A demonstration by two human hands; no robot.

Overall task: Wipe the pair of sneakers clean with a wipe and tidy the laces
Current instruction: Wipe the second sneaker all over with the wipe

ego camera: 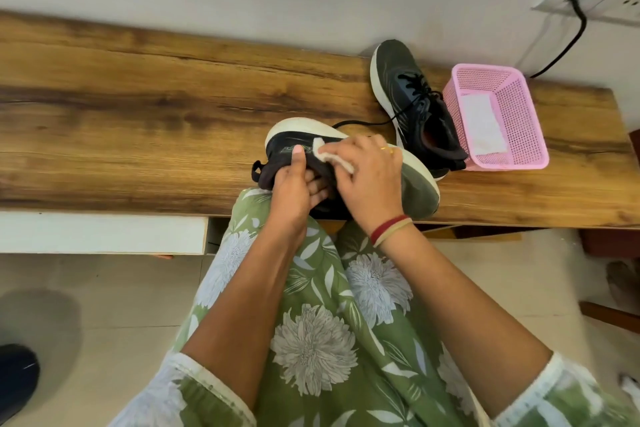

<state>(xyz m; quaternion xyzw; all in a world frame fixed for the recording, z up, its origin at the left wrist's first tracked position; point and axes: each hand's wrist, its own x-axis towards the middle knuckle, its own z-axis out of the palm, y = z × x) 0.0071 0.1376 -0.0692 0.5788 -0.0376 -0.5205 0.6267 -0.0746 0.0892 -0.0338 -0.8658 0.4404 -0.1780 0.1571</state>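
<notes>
Sneaker [417,182] on side | left hand [291,191] grip holds it | right hand [367,177] grip holds wipe [327,155] against it

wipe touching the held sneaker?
Touching. Head view: the right hand holds the wipe pressed against the dark side of the sneaker, no gap showing; the left hand grips its collar.

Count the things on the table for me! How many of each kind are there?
sneakers: 2 (one held, one beside the basket)
wipes: 2 (one on the held sneaker, one in the basket)
basket: 1
total: 5
</notes>
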